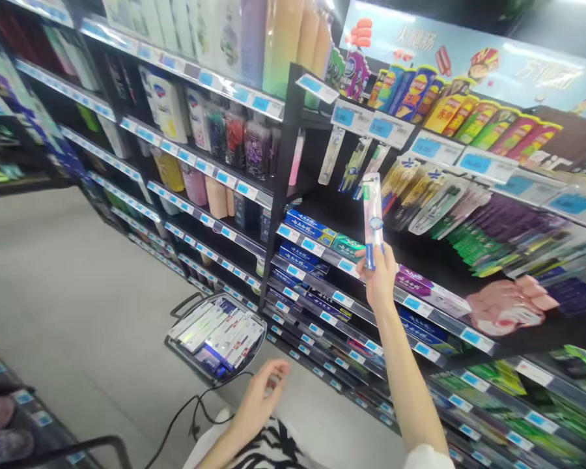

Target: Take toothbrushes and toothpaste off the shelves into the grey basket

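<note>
- The right hand (379,277) is stretched out to the shelf, and its fingers pinch the low end of a toothbrush pack (372,208).
- The pack stands almost straight up, in front of the rack. Other thin packs (331,156) hang just behind it, to its left.
- The left hand (260,397) is down low, near the person's middle. Its fingers curl loosely, and it seems to hold nothing.
- A black basket (188,359) sits by the foot of the shelf. Lots of long packs and boxes (195,326) lie inside it.
- Boxes (308,225) sit in rows on the shelf below the hanging packs.
- What looks done: the pack is in the right hand and up by the rack.
- What looks not done: the pack is not on a hook and not in the basket. The hand has not let it go.
- How many packs are finished, nobody can tell from here.
</note>
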Tool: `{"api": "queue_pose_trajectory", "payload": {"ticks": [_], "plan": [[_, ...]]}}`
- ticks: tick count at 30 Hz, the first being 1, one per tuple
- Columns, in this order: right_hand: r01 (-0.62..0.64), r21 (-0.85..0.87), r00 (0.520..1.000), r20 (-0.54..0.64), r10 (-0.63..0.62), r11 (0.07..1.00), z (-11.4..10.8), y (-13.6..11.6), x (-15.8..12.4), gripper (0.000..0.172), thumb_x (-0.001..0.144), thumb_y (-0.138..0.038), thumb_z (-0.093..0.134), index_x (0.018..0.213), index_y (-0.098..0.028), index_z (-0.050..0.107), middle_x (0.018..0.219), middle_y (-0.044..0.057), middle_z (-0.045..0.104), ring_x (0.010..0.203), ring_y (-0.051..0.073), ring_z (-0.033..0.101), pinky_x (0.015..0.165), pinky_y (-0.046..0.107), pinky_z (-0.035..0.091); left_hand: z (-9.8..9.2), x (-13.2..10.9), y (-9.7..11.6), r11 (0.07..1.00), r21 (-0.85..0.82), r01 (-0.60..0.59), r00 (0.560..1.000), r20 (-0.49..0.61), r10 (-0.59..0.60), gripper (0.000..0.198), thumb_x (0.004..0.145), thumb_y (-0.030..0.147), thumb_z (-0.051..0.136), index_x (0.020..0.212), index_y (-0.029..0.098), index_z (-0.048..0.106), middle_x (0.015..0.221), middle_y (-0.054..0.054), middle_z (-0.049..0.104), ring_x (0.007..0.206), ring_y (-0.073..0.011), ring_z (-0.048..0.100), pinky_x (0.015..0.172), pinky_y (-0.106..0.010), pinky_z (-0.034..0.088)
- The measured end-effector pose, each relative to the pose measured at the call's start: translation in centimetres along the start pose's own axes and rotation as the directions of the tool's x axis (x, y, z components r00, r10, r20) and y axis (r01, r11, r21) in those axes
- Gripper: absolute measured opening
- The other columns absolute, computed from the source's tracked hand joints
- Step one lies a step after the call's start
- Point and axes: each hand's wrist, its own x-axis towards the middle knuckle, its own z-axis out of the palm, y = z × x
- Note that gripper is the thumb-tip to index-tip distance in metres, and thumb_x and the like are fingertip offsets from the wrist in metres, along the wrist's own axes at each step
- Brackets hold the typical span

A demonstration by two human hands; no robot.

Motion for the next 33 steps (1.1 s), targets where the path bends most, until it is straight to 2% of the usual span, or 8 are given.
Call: {"api": "queue_pose_trajectory", "payload": {"ticks": [4,11,16,20,23,27,33], "plan": [[0.077,0.001,0.997,0.022,-0.077,0.997,1.9,-0.6,3.0,0.035,0.089,-0.052,0.062,0.108,-0.023,0.054,0.076,-0.002,0.067,0.045,0.007,0.051,0.039,0.019,0.031,-1.4,-0.3,-1.1,0.999,0.007,0.034,0.999,0.002,-0.034,0.022,0.093,0.035,0.052,0.106,0.02,0.064,0.103,-0.008,0.068,0.095,-0.0202,0.064,0.079,-0.03,0.053],[0.165,-0.031,0.986,0.029,-0.164,0.986,4.0,-1.1,5.4,0.037,0.089,-0.056,0.06,0.107,-0.025,0.05,0.077,-0.004,0.066,0.043,0.006,0.05,0.038,0.019,0.029,-3.4,-0.4,-2.6,0.999,0.002,0.052,0.996,-0.069,-0.052,0.025,0.093,0.039,0.054,0.104,0.02,0.065,0.102,-0.007,0.069,0.096,-0.0206,0.065,0.08,-0.03,0.053],[0.148,-0.002,0.988,-0.051,-0.148,0.989,5.3,-0.9,6.7,0.035,0.087,-0.054,0.061,0.103,-0.024,0.049,0.073,-0.005,0.065,0.039,0.006,0.046,0.036,0.018,0.023,-4.3,-0.3,-2.5,0.999,0.011,0.049,0.997,-0.063,-0.049,0.026,0.093,0.041,0.054,0.102,0.02,0.066,0.099,-0.007,0.068,0.094,-0.0204,0.065,0.079,-0.03,0.054],[0.151,0.011,0.982,-0.12,-0.148,0.989,6.3,-0.5,6.5,0.032,0.088,-0.05,0.059,0.103,-0.023,0.05,0.071,-0.005,0.064,0.038,0.005,0.043,0.035,0.018,0.021,-4.9,-0.4,-2.7,0.998,0.009,0.057,0.997,-0.056,-0.057,0.027,0.094,0.042,0.053,0.101,0.02,0.066,0.1,-0.007,0.068,0.095,-0.02,0.065,0.08,-0.029,0.053],[0.134,0.015,0.979,-0.158,-0.13,0.991,6.8,-0.3,6.3,0.033,0.088,-0.052,0.059,0.104,-0.024,0.05,0.07,-0.006,0.061,0.038,0.004,0.04,0.035,0.017,0.019,-5.6,-0.5,-2.9,0.998,0.01,0.07,0.996,-0.055,-0.069,0.027,0.094,0.044,0.053,0.099,0.021,0.066,0.099,-0.006,0.067,0.095,-0.0195,0.064,0.082,-0.028,0.053],[0.059,0.027,0.989,-0.141,-0.055,0.998,6.9,0.0,7.0,0.036,0.085,-0.054,0.062,0.101,-0.025,0.048,0.072,-0.007,0.061,0.038,0.004,0.039,0.035,0.016,0.018,-6.6,-0.5,-3.0,0.996,0.028,0.087,0.995,-0.041,-0.086,0.029,0.094,0.047,0.054,0.098,0.022,0.067,0.099,-0.005,0.067,0.092,-0.0194,0.064,0.082,-0.028,0.052],[-0.043,0.168,0.986,-0.15,0.069,0.985,6.6,1.5,12.1,0.029,0.087,-0.047,0.061,0.091,-0.023,0.046,0.075,-0.006,0.06,0.04,0.002,0.038,0.034,0.015,0.02,-8.3,-0.3,-3.4,0.995,0.054,0.081,0.996,-0.04,-0.079,0.034,0.094,0.051,0.05,0.098,0.022,0.068,0.1,-0.006,0.069,0.093,-0.021,0.066,0.083,-0.028,0.053]]}}
